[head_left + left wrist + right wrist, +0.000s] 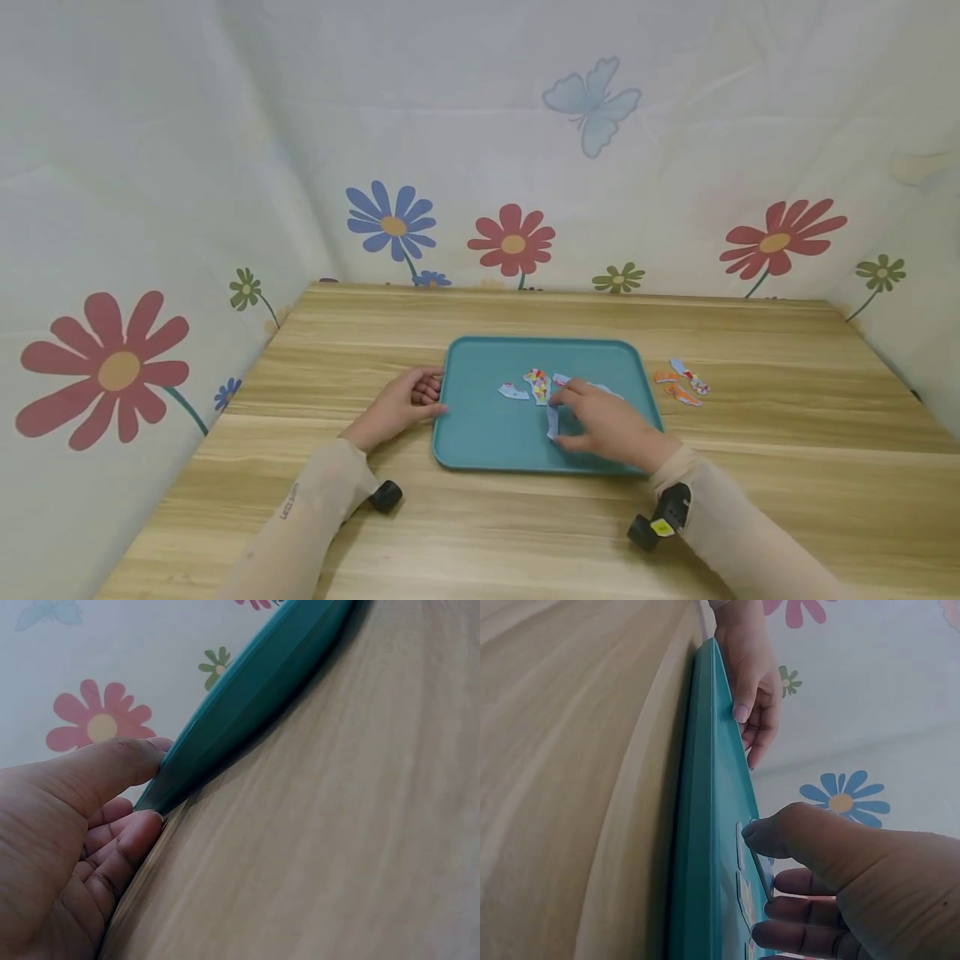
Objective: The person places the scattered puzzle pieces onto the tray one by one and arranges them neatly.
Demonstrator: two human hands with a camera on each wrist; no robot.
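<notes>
A teal tray [480, 446] lies on the wooden table. At its left edge my left hand [397, 407] pinches the rim, thumb on top and fingers curled at the side. Over the tray, my right hand [606, 421] holds a narrow pale-blue jigsaw piece [552, 422] between thumb and fingers, tilted up from the tray in the right wrist view. Just beyond it lies a multicoloured jigsaw piece [537, 386], with a pale-blue piece [513, 392] to its left. More pale pieces [560, 380] are partly hidden behind my right hand.
Right of the tray, on the table [780, 400], lie orange jigsaw pieces [683, 395] and a blue piece with a colourful end [690, 375]. A pale curtain [660, 183] with printed flowers and a butterfly hangs behind the table and along its sides.
</notes>
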